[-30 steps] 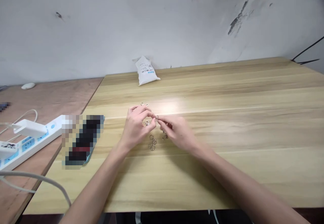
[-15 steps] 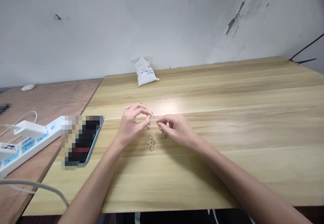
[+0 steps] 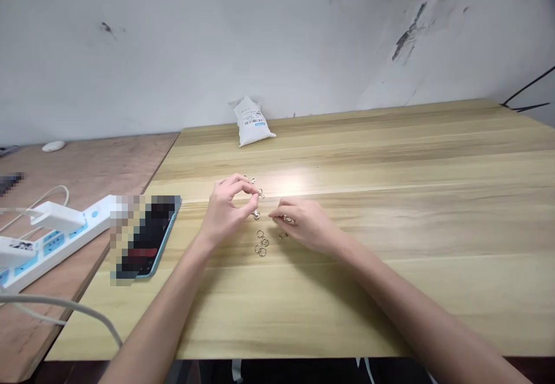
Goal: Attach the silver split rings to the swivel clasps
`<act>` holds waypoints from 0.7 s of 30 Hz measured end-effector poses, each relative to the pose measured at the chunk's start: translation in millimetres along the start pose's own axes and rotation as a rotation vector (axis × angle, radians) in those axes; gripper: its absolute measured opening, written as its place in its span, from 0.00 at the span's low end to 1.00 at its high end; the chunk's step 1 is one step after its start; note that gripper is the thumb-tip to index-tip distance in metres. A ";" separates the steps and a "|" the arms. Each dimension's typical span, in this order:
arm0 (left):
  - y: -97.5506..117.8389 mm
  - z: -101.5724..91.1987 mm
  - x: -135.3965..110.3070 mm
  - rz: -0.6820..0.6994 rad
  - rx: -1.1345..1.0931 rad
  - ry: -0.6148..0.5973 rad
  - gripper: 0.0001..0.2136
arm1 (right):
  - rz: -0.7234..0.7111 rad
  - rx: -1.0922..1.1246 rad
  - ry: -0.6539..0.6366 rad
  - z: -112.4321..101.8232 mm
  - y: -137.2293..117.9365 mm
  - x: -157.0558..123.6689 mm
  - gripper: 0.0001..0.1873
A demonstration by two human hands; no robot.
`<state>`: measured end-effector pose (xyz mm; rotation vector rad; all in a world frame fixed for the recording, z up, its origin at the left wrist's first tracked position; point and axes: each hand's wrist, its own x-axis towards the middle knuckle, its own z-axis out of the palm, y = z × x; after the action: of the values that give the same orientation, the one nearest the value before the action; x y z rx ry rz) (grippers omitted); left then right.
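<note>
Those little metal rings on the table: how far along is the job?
Nothing looks clearly finished. In hand: the left hand pinches small metal pieces, and the right hand holds a metal ring. Remaining: a loose cluster of rings lying on the wooden table.

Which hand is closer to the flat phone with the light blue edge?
Left. The left hand is just right of the light-blue-edged smartphone, not touching it. The right hand is farther right, beyond the small silver metal rings.
</note>
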<state>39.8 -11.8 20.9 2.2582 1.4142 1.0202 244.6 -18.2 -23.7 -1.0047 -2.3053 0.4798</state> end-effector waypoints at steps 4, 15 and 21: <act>-0.1 -0.5 0.4 -0.034 -0.063 -0.027 0.04 | 0.055 -0.085 0.058 -9.8 13.9 1.8 0.08; 3.5 4.6 -0.5 -0.109 -0.332 -0.171 0.05 | 0.091 0.389 0.100 -14.6 -9.6 5.1 0.09; 4.2 3.9 -1.0 -0.127 -0.336 -0.165 0.06 | 0.105 0.452 0.132 -10.6 -7.8 3.7 0.11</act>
<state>45.1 -14.2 20.2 1.9373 1.1994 0.9275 244.9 -19.5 -10.1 -0.9004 -1.9121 0.9012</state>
